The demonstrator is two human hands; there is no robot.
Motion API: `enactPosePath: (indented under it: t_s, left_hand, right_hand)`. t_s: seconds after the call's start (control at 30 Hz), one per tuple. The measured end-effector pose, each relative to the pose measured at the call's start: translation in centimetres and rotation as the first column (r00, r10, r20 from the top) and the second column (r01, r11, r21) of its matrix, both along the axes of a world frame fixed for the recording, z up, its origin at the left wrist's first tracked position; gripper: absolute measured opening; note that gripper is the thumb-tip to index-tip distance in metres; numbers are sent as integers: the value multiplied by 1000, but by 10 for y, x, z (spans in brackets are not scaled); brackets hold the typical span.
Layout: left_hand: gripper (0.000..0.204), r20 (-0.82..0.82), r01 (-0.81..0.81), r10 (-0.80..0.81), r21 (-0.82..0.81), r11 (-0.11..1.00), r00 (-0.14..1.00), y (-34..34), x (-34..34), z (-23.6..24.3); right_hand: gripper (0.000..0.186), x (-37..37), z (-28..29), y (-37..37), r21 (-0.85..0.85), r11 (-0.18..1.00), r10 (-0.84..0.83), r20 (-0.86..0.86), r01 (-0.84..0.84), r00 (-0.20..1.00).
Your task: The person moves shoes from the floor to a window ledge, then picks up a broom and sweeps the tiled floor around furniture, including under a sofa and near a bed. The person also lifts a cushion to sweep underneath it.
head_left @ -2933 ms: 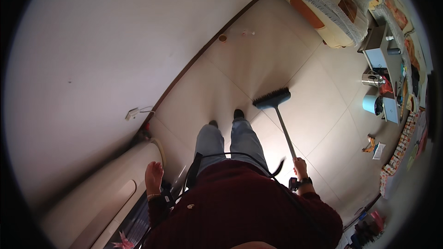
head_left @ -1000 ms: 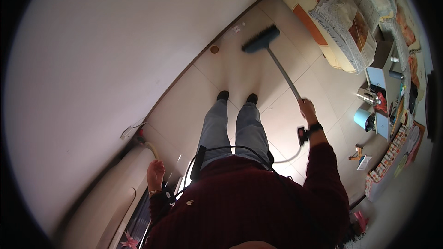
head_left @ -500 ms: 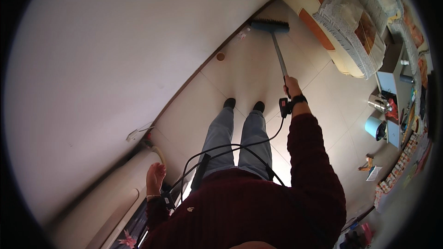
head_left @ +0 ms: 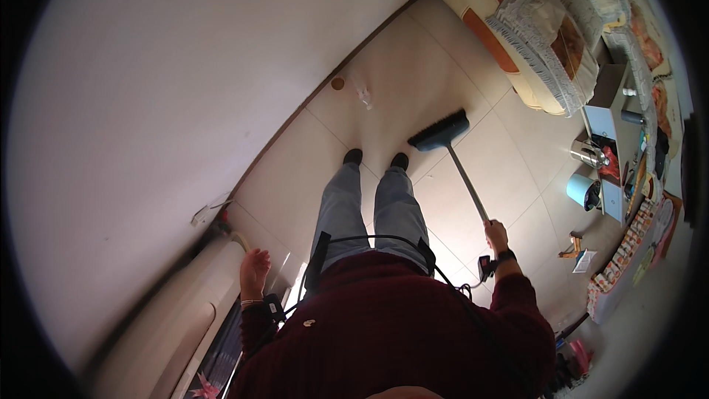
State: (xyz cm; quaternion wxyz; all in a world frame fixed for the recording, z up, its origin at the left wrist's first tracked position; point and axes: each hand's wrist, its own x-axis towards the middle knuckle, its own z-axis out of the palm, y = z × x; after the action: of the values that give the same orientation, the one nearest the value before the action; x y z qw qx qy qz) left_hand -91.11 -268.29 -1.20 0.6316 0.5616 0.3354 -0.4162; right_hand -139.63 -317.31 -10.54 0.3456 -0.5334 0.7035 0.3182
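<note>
One broom (head_left: 443, 134), head ahead & R of shoes (head_left: 399, 160), well out from wall edge of flr (head_left: 517, 170); R hand (head_left: 496, 236) closed round its handle (head_left: 465, 179). L hand (head_left: 255, 270) half open, empty, nr pale appliance (head_left: 181, 303). Brown round thing (head_left: 337, 83) at same flr edge, pale scrap (head_left: 364, 96) just beside it, farther out.

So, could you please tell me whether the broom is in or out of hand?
The broom is in hand: the right hand is closed around its handle, while the left hand is well away from it.
</note>
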Motion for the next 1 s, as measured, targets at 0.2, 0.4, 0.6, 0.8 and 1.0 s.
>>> enactPosePath:
  t_s: [0.2, 0.4, 0.6, 0.8, 1.0]
  left_hand:
    - [21, -55, 13, -9, 81, 997, 998, -11, 5, -11]
    - [19, -17, 72, -74, -106, 992, 997, -23, 16, 3]
    - [20, 27, 96, -105, 229, 969, 994, -18, 10, 44]
    - [16, -58, 145, -135, 244, 959, 989, -49, 14, 37]
    - [16, -50, 318, -319, -22, 948, 947, -162, 19, 3]
  right_hand:
    - [32, 36, 17, 29, -114, 969, -178, 285, 217, 942]
    - [39, 191, -79, -54, -224, 961, 225, 291, -162, 930]
    - [37, 248, -113, -107, -290, 919, 331, 205, -266, 921]
    - [46, 26, -87, -5, -85, 989, 126, 11, -125, 992]
    - [34, -105, 6, 95, -23, 950, -313, -10, 313, 950]
